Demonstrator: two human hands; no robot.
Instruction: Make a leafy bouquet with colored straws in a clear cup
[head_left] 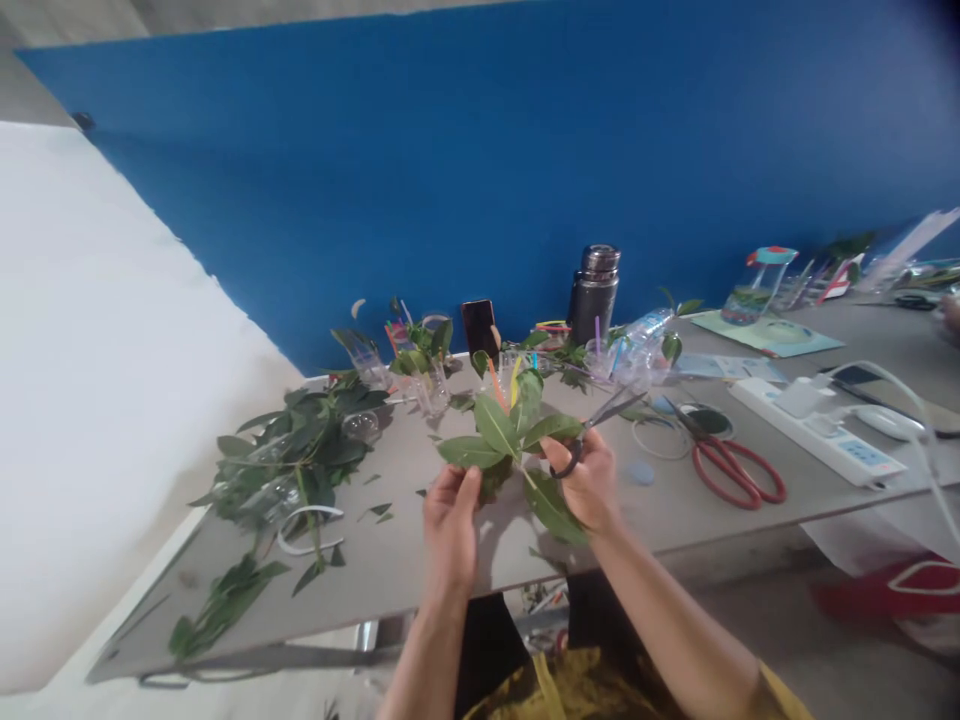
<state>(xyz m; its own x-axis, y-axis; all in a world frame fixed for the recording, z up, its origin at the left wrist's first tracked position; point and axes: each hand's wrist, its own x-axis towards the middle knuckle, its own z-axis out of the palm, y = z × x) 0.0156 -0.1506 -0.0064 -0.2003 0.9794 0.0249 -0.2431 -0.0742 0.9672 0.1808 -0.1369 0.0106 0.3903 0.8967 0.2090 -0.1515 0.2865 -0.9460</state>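
A leafy green sprig (496, 428) is spread between my hands above the front of the table. My left hand (451, 515) pinches it at its left side, thumb against the fingers. In my right hand (594, 485) are black-handled scissors (568, 460), looped on the fingers, with the blades pointing up and to the right, away from the sprig. The right thumb lies close by a leaf; whether it presses on it I cannot tell. Behind the sprig stand clear plastic cups (430, 390) with leaves and coloured straws (495, 385).
Cut branches (300, 440) are heaped on the left, beside a white band (289, 535). Red-handled scissors (731, 470) and a power strip (817, 430) lie at right. A dark flask (595, 295), a phone (480, 328) and a plastic bottle (645, 340) line the blue partition (465, 170).
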